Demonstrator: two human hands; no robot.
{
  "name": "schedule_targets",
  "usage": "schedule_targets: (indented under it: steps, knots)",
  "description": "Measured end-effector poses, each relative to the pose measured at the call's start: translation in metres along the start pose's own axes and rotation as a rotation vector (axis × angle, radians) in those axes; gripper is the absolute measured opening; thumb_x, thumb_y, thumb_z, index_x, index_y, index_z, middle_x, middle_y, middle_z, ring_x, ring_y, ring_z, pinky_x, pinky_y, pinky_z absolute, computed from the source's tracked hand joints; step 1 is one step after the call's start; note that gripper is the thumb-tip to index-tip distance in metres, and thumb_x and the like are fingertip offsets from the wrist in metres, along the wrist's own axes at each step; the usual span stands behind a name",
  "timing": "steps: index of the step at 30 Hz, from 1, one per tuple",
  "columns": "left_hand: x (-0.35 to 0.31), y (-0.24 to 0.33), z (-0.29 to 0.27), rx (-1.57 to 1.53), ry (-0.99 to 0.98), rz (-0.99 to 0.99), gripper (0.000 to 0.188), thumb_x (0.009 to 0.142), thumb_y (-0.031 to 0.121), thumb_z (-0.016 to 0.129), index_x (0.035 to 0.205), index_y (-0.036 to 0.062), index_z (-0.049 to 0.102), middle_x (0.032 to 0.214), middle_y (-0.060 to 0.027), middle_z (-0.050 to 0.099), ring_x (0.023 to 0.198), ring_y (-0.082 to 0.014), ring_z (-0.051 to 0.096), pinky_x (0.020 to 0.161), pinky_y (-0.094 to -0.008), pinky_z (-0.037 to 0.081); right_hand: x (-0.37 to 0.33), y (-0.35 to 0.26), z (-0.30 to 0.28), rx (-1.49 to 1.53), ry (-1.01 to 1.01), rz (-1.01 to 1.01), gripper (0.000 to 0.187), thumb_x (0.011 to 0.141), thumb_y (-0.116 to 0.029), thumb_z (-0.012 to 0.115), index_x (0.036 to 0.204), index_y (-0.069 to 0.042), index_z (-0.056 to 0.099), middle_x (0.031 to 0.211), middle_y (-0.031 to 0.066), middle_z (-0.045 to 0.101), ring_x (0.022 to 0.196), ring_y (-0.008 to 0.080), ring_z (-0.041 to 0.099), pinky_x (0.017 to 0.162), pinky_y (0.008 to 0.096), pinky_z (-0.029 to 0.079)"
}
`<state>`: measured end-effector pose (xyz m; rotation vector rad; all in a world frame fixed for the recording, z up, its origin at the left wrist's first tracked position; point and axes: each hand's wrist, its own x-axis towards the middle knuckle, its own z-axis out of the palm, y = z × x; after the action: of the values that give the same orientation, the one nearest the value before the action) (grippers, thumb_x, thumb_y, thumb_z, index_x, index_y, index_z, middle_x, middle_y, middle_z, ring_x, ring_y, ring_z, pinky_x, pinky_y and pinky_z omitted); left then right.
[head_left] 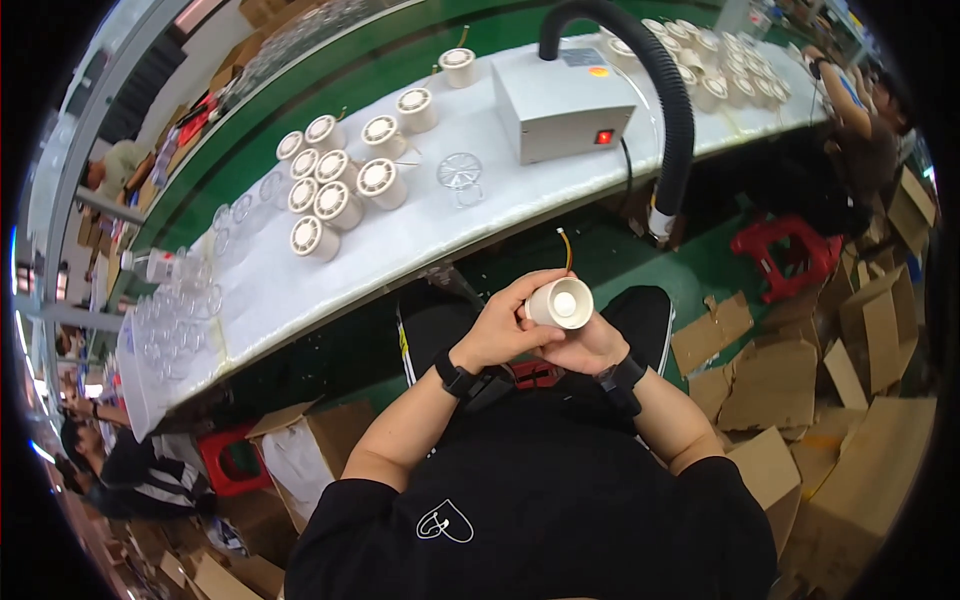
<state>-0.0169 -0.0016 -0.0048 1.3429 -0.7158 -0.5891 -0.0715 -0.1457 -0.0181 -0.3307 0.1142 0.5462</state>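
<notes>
Above my lap, both hands hold a white cylindrical fan housing [545,300], its open end tilted up and showing a round white hub inside. A short bundle of thin coloured wires [568,250] with a small white plug sticks up behind it. My left hand [495,325] is closed round the housing's left side, thumb below the rim. Under the right and lower side, my right hand [588,345] supports it; some of its fingers are hidden. Similar white housings [335,205] with slotted round tops stand grouped on the white-covered table [420,245].
Beyond my hands stands a grey metal box [565,110] with a red switch, its black flexible hose [682,130] arching down to the table's near side. Clear plastic parts [460,172] lie on the table. Cardboard boxes [780,385] and a red stool [785,250] are right. Other people sit at both ends.
</notes>
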Motion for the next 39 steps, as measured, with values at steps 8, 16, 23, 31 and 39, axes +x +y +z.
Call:
schedule_targets:
  steps: [8, 16, 23, 31, 39]
  knots:
    - [-0.059, 0.017, -0.048, -0.467, 0.372, 0.048, 0.068, 0.074, 0.011, 0.074, 0.131, 0.0012, 0.038, 0.122, -0.0104, 0.052, 0.115, -0.0204, 0.05, 0.097, -0.0345, 0.041, 0.07, -0.031, 0.022, -1.535, 0.456, -0.592, 0.038, 0.082, -0.019, 0.065, 0.112, -0.002, 0.049, 0.109, 0.0122, 0.055, 0.1, 0.0199, 0.053, 0.086, 0.0324, 0.042]
    - [-0.071, -0.003, -0.039, -0.904, 0.294, -0.141, 0.063, 0.079, 0.025, 0.069, 0.128, -0.0003, 0.039, 0.119, -0.0136, 0.053, 0.111, -0.0273, 0.052, 0.093, -0.042, 0.045, 0.149, -0.072, 0.04, -1.961, 0.026, -0.989, 0.063, 0.069, -0.01, 0.072, 0.125, -0.004, 0.043, 0.114, 0.0139, 0.049, 0.109, 0.0278, 0.049, 0.092, 0.0353, 0.04]
    - [-0.069, -0.012, -0.028, -1.156, 0.222, -0.371, 0.05, 0.085, 0.024, 0.06, 0.125, 0.0, 0.042, 0.117, -0.014, 0.053, 0.106, -0.026, 0.054, 0.091, -0.0391, 0.046, 0.041, -0.028, -0.021, -1.256, 0.311, -0.789, 0.05, 0.075, -0.026, 0.072, 0.114, -0.005, 0.049, 0.11, 0.0086, 0.053, 0.097, 0.0219, 0.056, 0.078, 0.029, 0.047]
    - [-0.041, -0.01, 0.003, -0.749, 0.165, -0.402, 0.047, 0.08, 0.017, 0.066, 0.12, 0.0021, 0.046, 0.109, -0.0097, 0.055, 0.1, -0.0214, 0.056, 0.088, -0.0344, 0.045, -0.031, -0.058, -0.078, 0.359, 0.492, -0.428, 0.055, 0.083, -0.057, 0.053, 0.102, -0.006, 0.05, 0.095, 0.0085, 0.06, 0.081, 0.0203, 0.06, 0.052, 0.0206, 0.044]
    - [-0.014, 0.008, 0.01, 0.647, 0.159, -0.102, 0.046, 0.066, 0.018, 0.076, 0.105, 0.0014, 0.058, 0.095, -0.0123, 0.06, 0.088, -0.0266, 0.06, 0.076, -0.0327, 0.048, -0.027, -0.028, -0.053, -0.226, 0.632, -0.306, 0.055, 0.089, -0.058, 0.039, 0.102, -0.006, 0.05, 0.089, 0.0047, 0.058, 0.074, 0.0135, 0.057, 0.05, 0.02, 0.038]
